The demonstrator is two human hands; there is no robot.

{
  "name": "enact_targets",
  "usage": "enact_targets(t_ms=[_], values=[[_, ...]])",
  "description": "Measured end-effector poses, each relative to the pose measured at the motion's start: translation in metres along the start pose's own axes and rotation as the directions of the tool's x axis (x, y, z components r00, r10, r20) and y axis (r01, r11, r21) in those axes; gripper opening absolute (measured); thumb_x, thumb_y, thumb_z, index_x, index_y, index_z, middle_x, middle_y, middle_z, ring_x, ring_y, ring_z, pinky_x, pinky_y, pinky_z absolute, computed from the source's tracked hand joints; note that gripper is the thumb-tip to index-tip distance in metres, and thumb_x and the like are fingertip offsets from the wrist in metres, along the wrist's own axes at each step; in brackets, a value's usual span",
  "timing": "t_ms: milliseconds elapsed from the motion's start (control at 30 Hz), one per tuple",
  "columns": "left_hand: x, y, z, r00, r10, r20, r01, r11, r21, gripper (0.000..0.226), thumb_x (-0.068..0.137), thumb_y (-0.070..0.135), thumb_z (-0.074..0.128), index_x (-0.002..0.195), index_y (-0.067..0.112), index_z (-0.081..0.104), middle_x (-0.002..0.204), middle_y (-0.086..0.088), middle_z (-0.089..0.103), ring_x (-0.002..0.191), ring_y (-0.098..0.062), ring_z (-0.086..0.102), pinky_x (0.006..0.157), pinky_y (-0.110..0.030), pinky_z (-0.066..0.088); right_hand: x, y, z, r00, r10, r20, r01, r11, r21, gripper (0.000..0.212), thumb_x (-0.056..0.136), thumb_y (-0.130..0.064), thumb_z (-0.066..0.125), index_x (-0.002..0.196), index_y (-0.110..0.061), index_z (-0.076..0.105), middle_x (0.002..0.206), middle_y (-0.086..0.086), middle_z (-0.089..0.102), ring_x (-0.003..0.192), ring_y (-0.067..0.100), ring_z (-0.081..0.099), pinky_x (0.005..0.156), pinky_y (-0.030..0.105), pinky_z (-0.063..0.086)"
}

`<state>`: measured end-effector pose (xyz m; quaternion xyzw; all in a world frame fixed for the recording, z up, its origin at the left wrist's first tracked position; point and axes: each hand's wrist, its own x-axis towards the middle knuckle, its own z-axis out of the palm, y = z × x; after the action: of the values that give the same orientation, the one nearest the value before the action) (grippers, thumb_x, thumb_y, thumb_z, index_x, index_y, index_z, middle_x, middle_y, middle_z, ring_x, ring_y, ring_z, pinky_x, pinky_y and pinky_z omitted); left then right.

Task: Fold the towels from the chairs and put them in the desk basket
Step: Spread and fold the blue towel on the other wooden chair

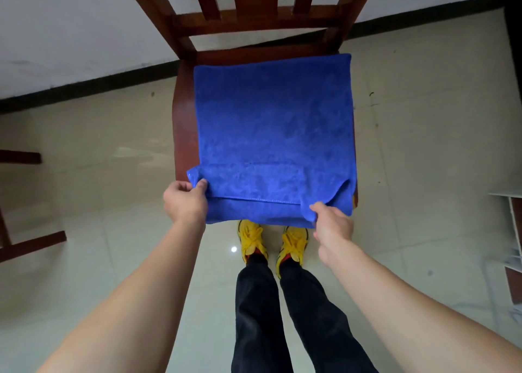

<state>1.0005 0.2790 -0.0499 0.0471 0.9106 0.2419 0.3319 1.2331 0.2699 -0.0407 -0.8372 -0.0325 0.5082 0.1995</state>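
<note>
I saw a brown wooden chair [183,135] standing on the shiny pale floor [423,146]. A blue towel [274,129] lay flat on its seat and covered almost all of it.

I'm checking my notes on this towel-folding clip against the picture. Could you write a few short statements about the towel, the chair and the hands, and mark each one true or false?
1. The bright blue terry towel lies spread over the seat of the dark red-brown wooden chair. True.
2. Only the left hand touches the towel. False: the right hand pinches the near right corner too, while the left hand pinches the near left corner.
3. The towel's near edge hangs over the front of the seat. True.
4. The desk basket stands beside the chair. False: no basket is in view.
5. The person wears yellow shoes. True.
</note>
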Motion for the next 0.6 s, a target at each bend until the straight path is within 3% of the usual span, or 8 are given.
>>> enact_targets(t_ms=[100, 200, 300, 400, 600], values=[[-0.01, -0.003, -0.016, 0.99, -0.137, 0.041, 0.143, 0.968, -0.208, 0.032, 0.078, 0.011, 0.072, 0.063, 0.015, 0.043, 0.065, -0.006, 0.054, 0.056, -0.023, 0.051, 0.064, -0.037, 0.054, -0.01, -0.014, -0.01, 0.998, -0.045, -0.046, 0.05, 0.991, 0.121, 0.014, 0.086, -0.017, 0.056, 0.072, -0.016, 0.053, 0.068, 0.001, 0.06, 0.064, 0.019, 0.065, 0.059, 0.031, 0.043], [-0.024, -0.01, -0.038, 0.938, -0.308, 0.159, 0.346, 0.848, -0.402, 0.021, 0.082, 0.002, 0.068, 0.077, 0.009, 0.048, 0.078, -0.013, 0.059, 0.06, -0.025, 0.057, 0.059, -0.032, 0.057, -0.015, -0.021, -0.032, 0.97, -0.144, -0.194, 0.162, 0.983, 0.082, 0.017, 0.083, -0.021, 0.056, 0.067, -0.016, 0.051, 0.067, 0.006, 0.056, 0.065, 0.029, 0.056, 0.063, 0.038, 0.047], [-0.043, -0.024, -0.063, 0.9, -0.368, 0.235, 0.436, 0.752, -0.495, 0.017, 0.086, -0.002, 0.061, 0.102, 0.001, 0.056, 0.098, -0.017, 0.065, 0.076, -0.026, 0.066, 0.053, -0.029, 0.058, -0.021, -0.023, -0.056, 0.95, -0.184, -0.254, 0.226, 0.963, 0.147, 0.009, 0.085, -0.014, 0.054, 0.076, -0.012, 0.054, 0.069, 0.011, 0.059, 0.045, 0.017, 0.063, 0.045, 0.024, 0.045], [-0.062, -0.041, -0.083, 0.883, -0.388, 0.263, 0.469, 0.749, -0.469, 0.017, 0.087, -0.004, 0.058, 0.104, 0.0, 0.057, 0.099, -0.017, 0.065, 0.064, -0.02, 0.062, 0.044, -0.024, 0.053, -0.03, -0.012, -0.076, 0.944, -0.212, -0.253, 0.257, 0.953, 0.161, 0.006, 0.091, -0.005, 0.05, 0.094, -0.011, 0.051, 0.066, 0.01, 0.056, 0.027, 0.004, 0.049, 0.029, 0.014, 0.034], [-0.112, -0.093, -0.137, 0.928, -0.32, 0.193, 0.372, 0.84, -0.395, 0.022, 0.089, -0.008, 0.047, 0.107, 0.004, 0.048, 0.097, -0.018, 0.061, 0.054, -0.025, 0.061, 0.037, -0.023, 0.051, -0.072, 0.046, -0.127, 0.925, -0.311, -0.22, 0.322, 0.946, 0.015, 0.015, 0.091, -0.011, 0.058, 0.103, -0.018, 0.053, 0.074, 0.008, 0.062, 0.031, 0.003, 0.054, 0.031, 0.016, 0.039]])
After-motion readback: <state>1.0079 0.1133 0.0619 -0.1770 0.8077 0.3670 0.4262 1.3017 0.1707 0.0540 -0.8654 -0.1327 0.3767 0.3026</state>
